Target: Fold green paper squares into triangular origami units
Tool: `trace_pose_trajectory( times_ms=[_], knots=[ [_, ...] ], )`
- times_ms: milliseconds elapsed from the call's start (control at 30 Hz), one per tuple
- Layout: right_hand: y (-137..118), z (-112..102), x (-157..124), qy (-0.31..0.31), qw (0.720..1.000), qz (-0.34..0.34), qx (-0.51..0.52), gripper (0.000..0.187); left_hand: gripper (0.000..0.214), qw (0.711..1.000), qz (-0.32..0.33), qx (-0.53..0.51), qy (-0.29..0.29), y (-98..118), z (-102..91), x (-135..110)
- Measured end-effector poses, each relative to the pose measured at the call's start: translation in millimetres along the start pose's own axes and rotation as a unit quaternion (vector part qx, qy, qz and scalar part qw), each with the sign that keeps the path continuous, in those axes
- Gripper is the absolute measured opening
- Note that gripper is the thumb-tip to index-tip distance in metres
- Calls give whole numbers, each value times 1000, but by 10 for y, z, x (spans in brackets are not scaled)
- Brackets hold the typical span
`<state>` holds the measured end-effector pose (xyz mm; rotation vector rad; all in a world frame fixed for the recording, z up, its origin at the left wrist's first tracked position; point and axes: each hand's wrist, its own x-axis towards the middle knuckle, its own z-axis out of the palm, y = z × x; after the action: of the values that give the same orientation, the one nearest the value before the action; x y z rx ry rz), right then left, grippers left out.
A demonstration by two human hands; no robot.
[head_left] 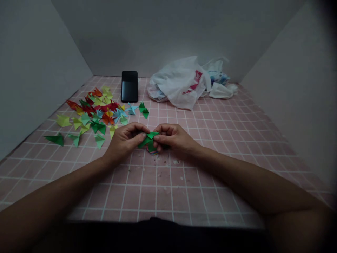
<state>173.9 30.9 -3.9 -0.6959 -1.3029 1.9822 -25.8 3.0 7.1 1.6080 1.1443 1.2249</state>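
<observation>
A partly folded sheet of green origami paper (148,140) is held between my two hands over the middle of the table. My left hand (129,137) pinches its left side with thumb and forefinger. On the other side, my right hand (172,137) grips the paper's right edge, thumb toward me. Beneath the green paper, a small bit of multicoloured paper (152,152) shows, mostly covered. To the left of my hands lies a spread of folded paper cranes (98,127) in red, orange, yellow, green and blue.
A black phone (129,87) stands propped near the back wall. Right of it lies a crumpled white plastic bag (181,82) with red print, with more wrappings (222,90) alongside. Pink-and-white checked cloth (237,168) covers the table, and pale walls enclose it on three sides.
</observation>
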Motion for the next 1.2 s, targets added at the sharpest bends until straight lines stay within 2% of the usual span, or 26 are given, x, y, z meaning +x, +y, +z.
trace_pose_trajectory(
  times_ms=[133,267,500,633,900,1200],
  knots=[
    [12,-13,1,-18,1000,7,21,24,12,1000,-16,-19,1,-9,6,-4],
    [17,-21,-1,-30,999,10,25,22,7,999,-22,-32,-1,-11,2,-10],
    [14,-14,0,3,1000,14,18,22,8,1000,8,0,-5,23,-6,1],
    [-13,15,-20,38,999,3,2,25,7,1000,1,6,-2,25,-10,-6],
    [-19,58,-62,23,1000,-21,-2,22,9,999,26,19,-25,31,-20,-23],
    [-10,25,-30,11,1000,9,4,8,15,986,92,136,-8,95,3,-30]
  ],
)
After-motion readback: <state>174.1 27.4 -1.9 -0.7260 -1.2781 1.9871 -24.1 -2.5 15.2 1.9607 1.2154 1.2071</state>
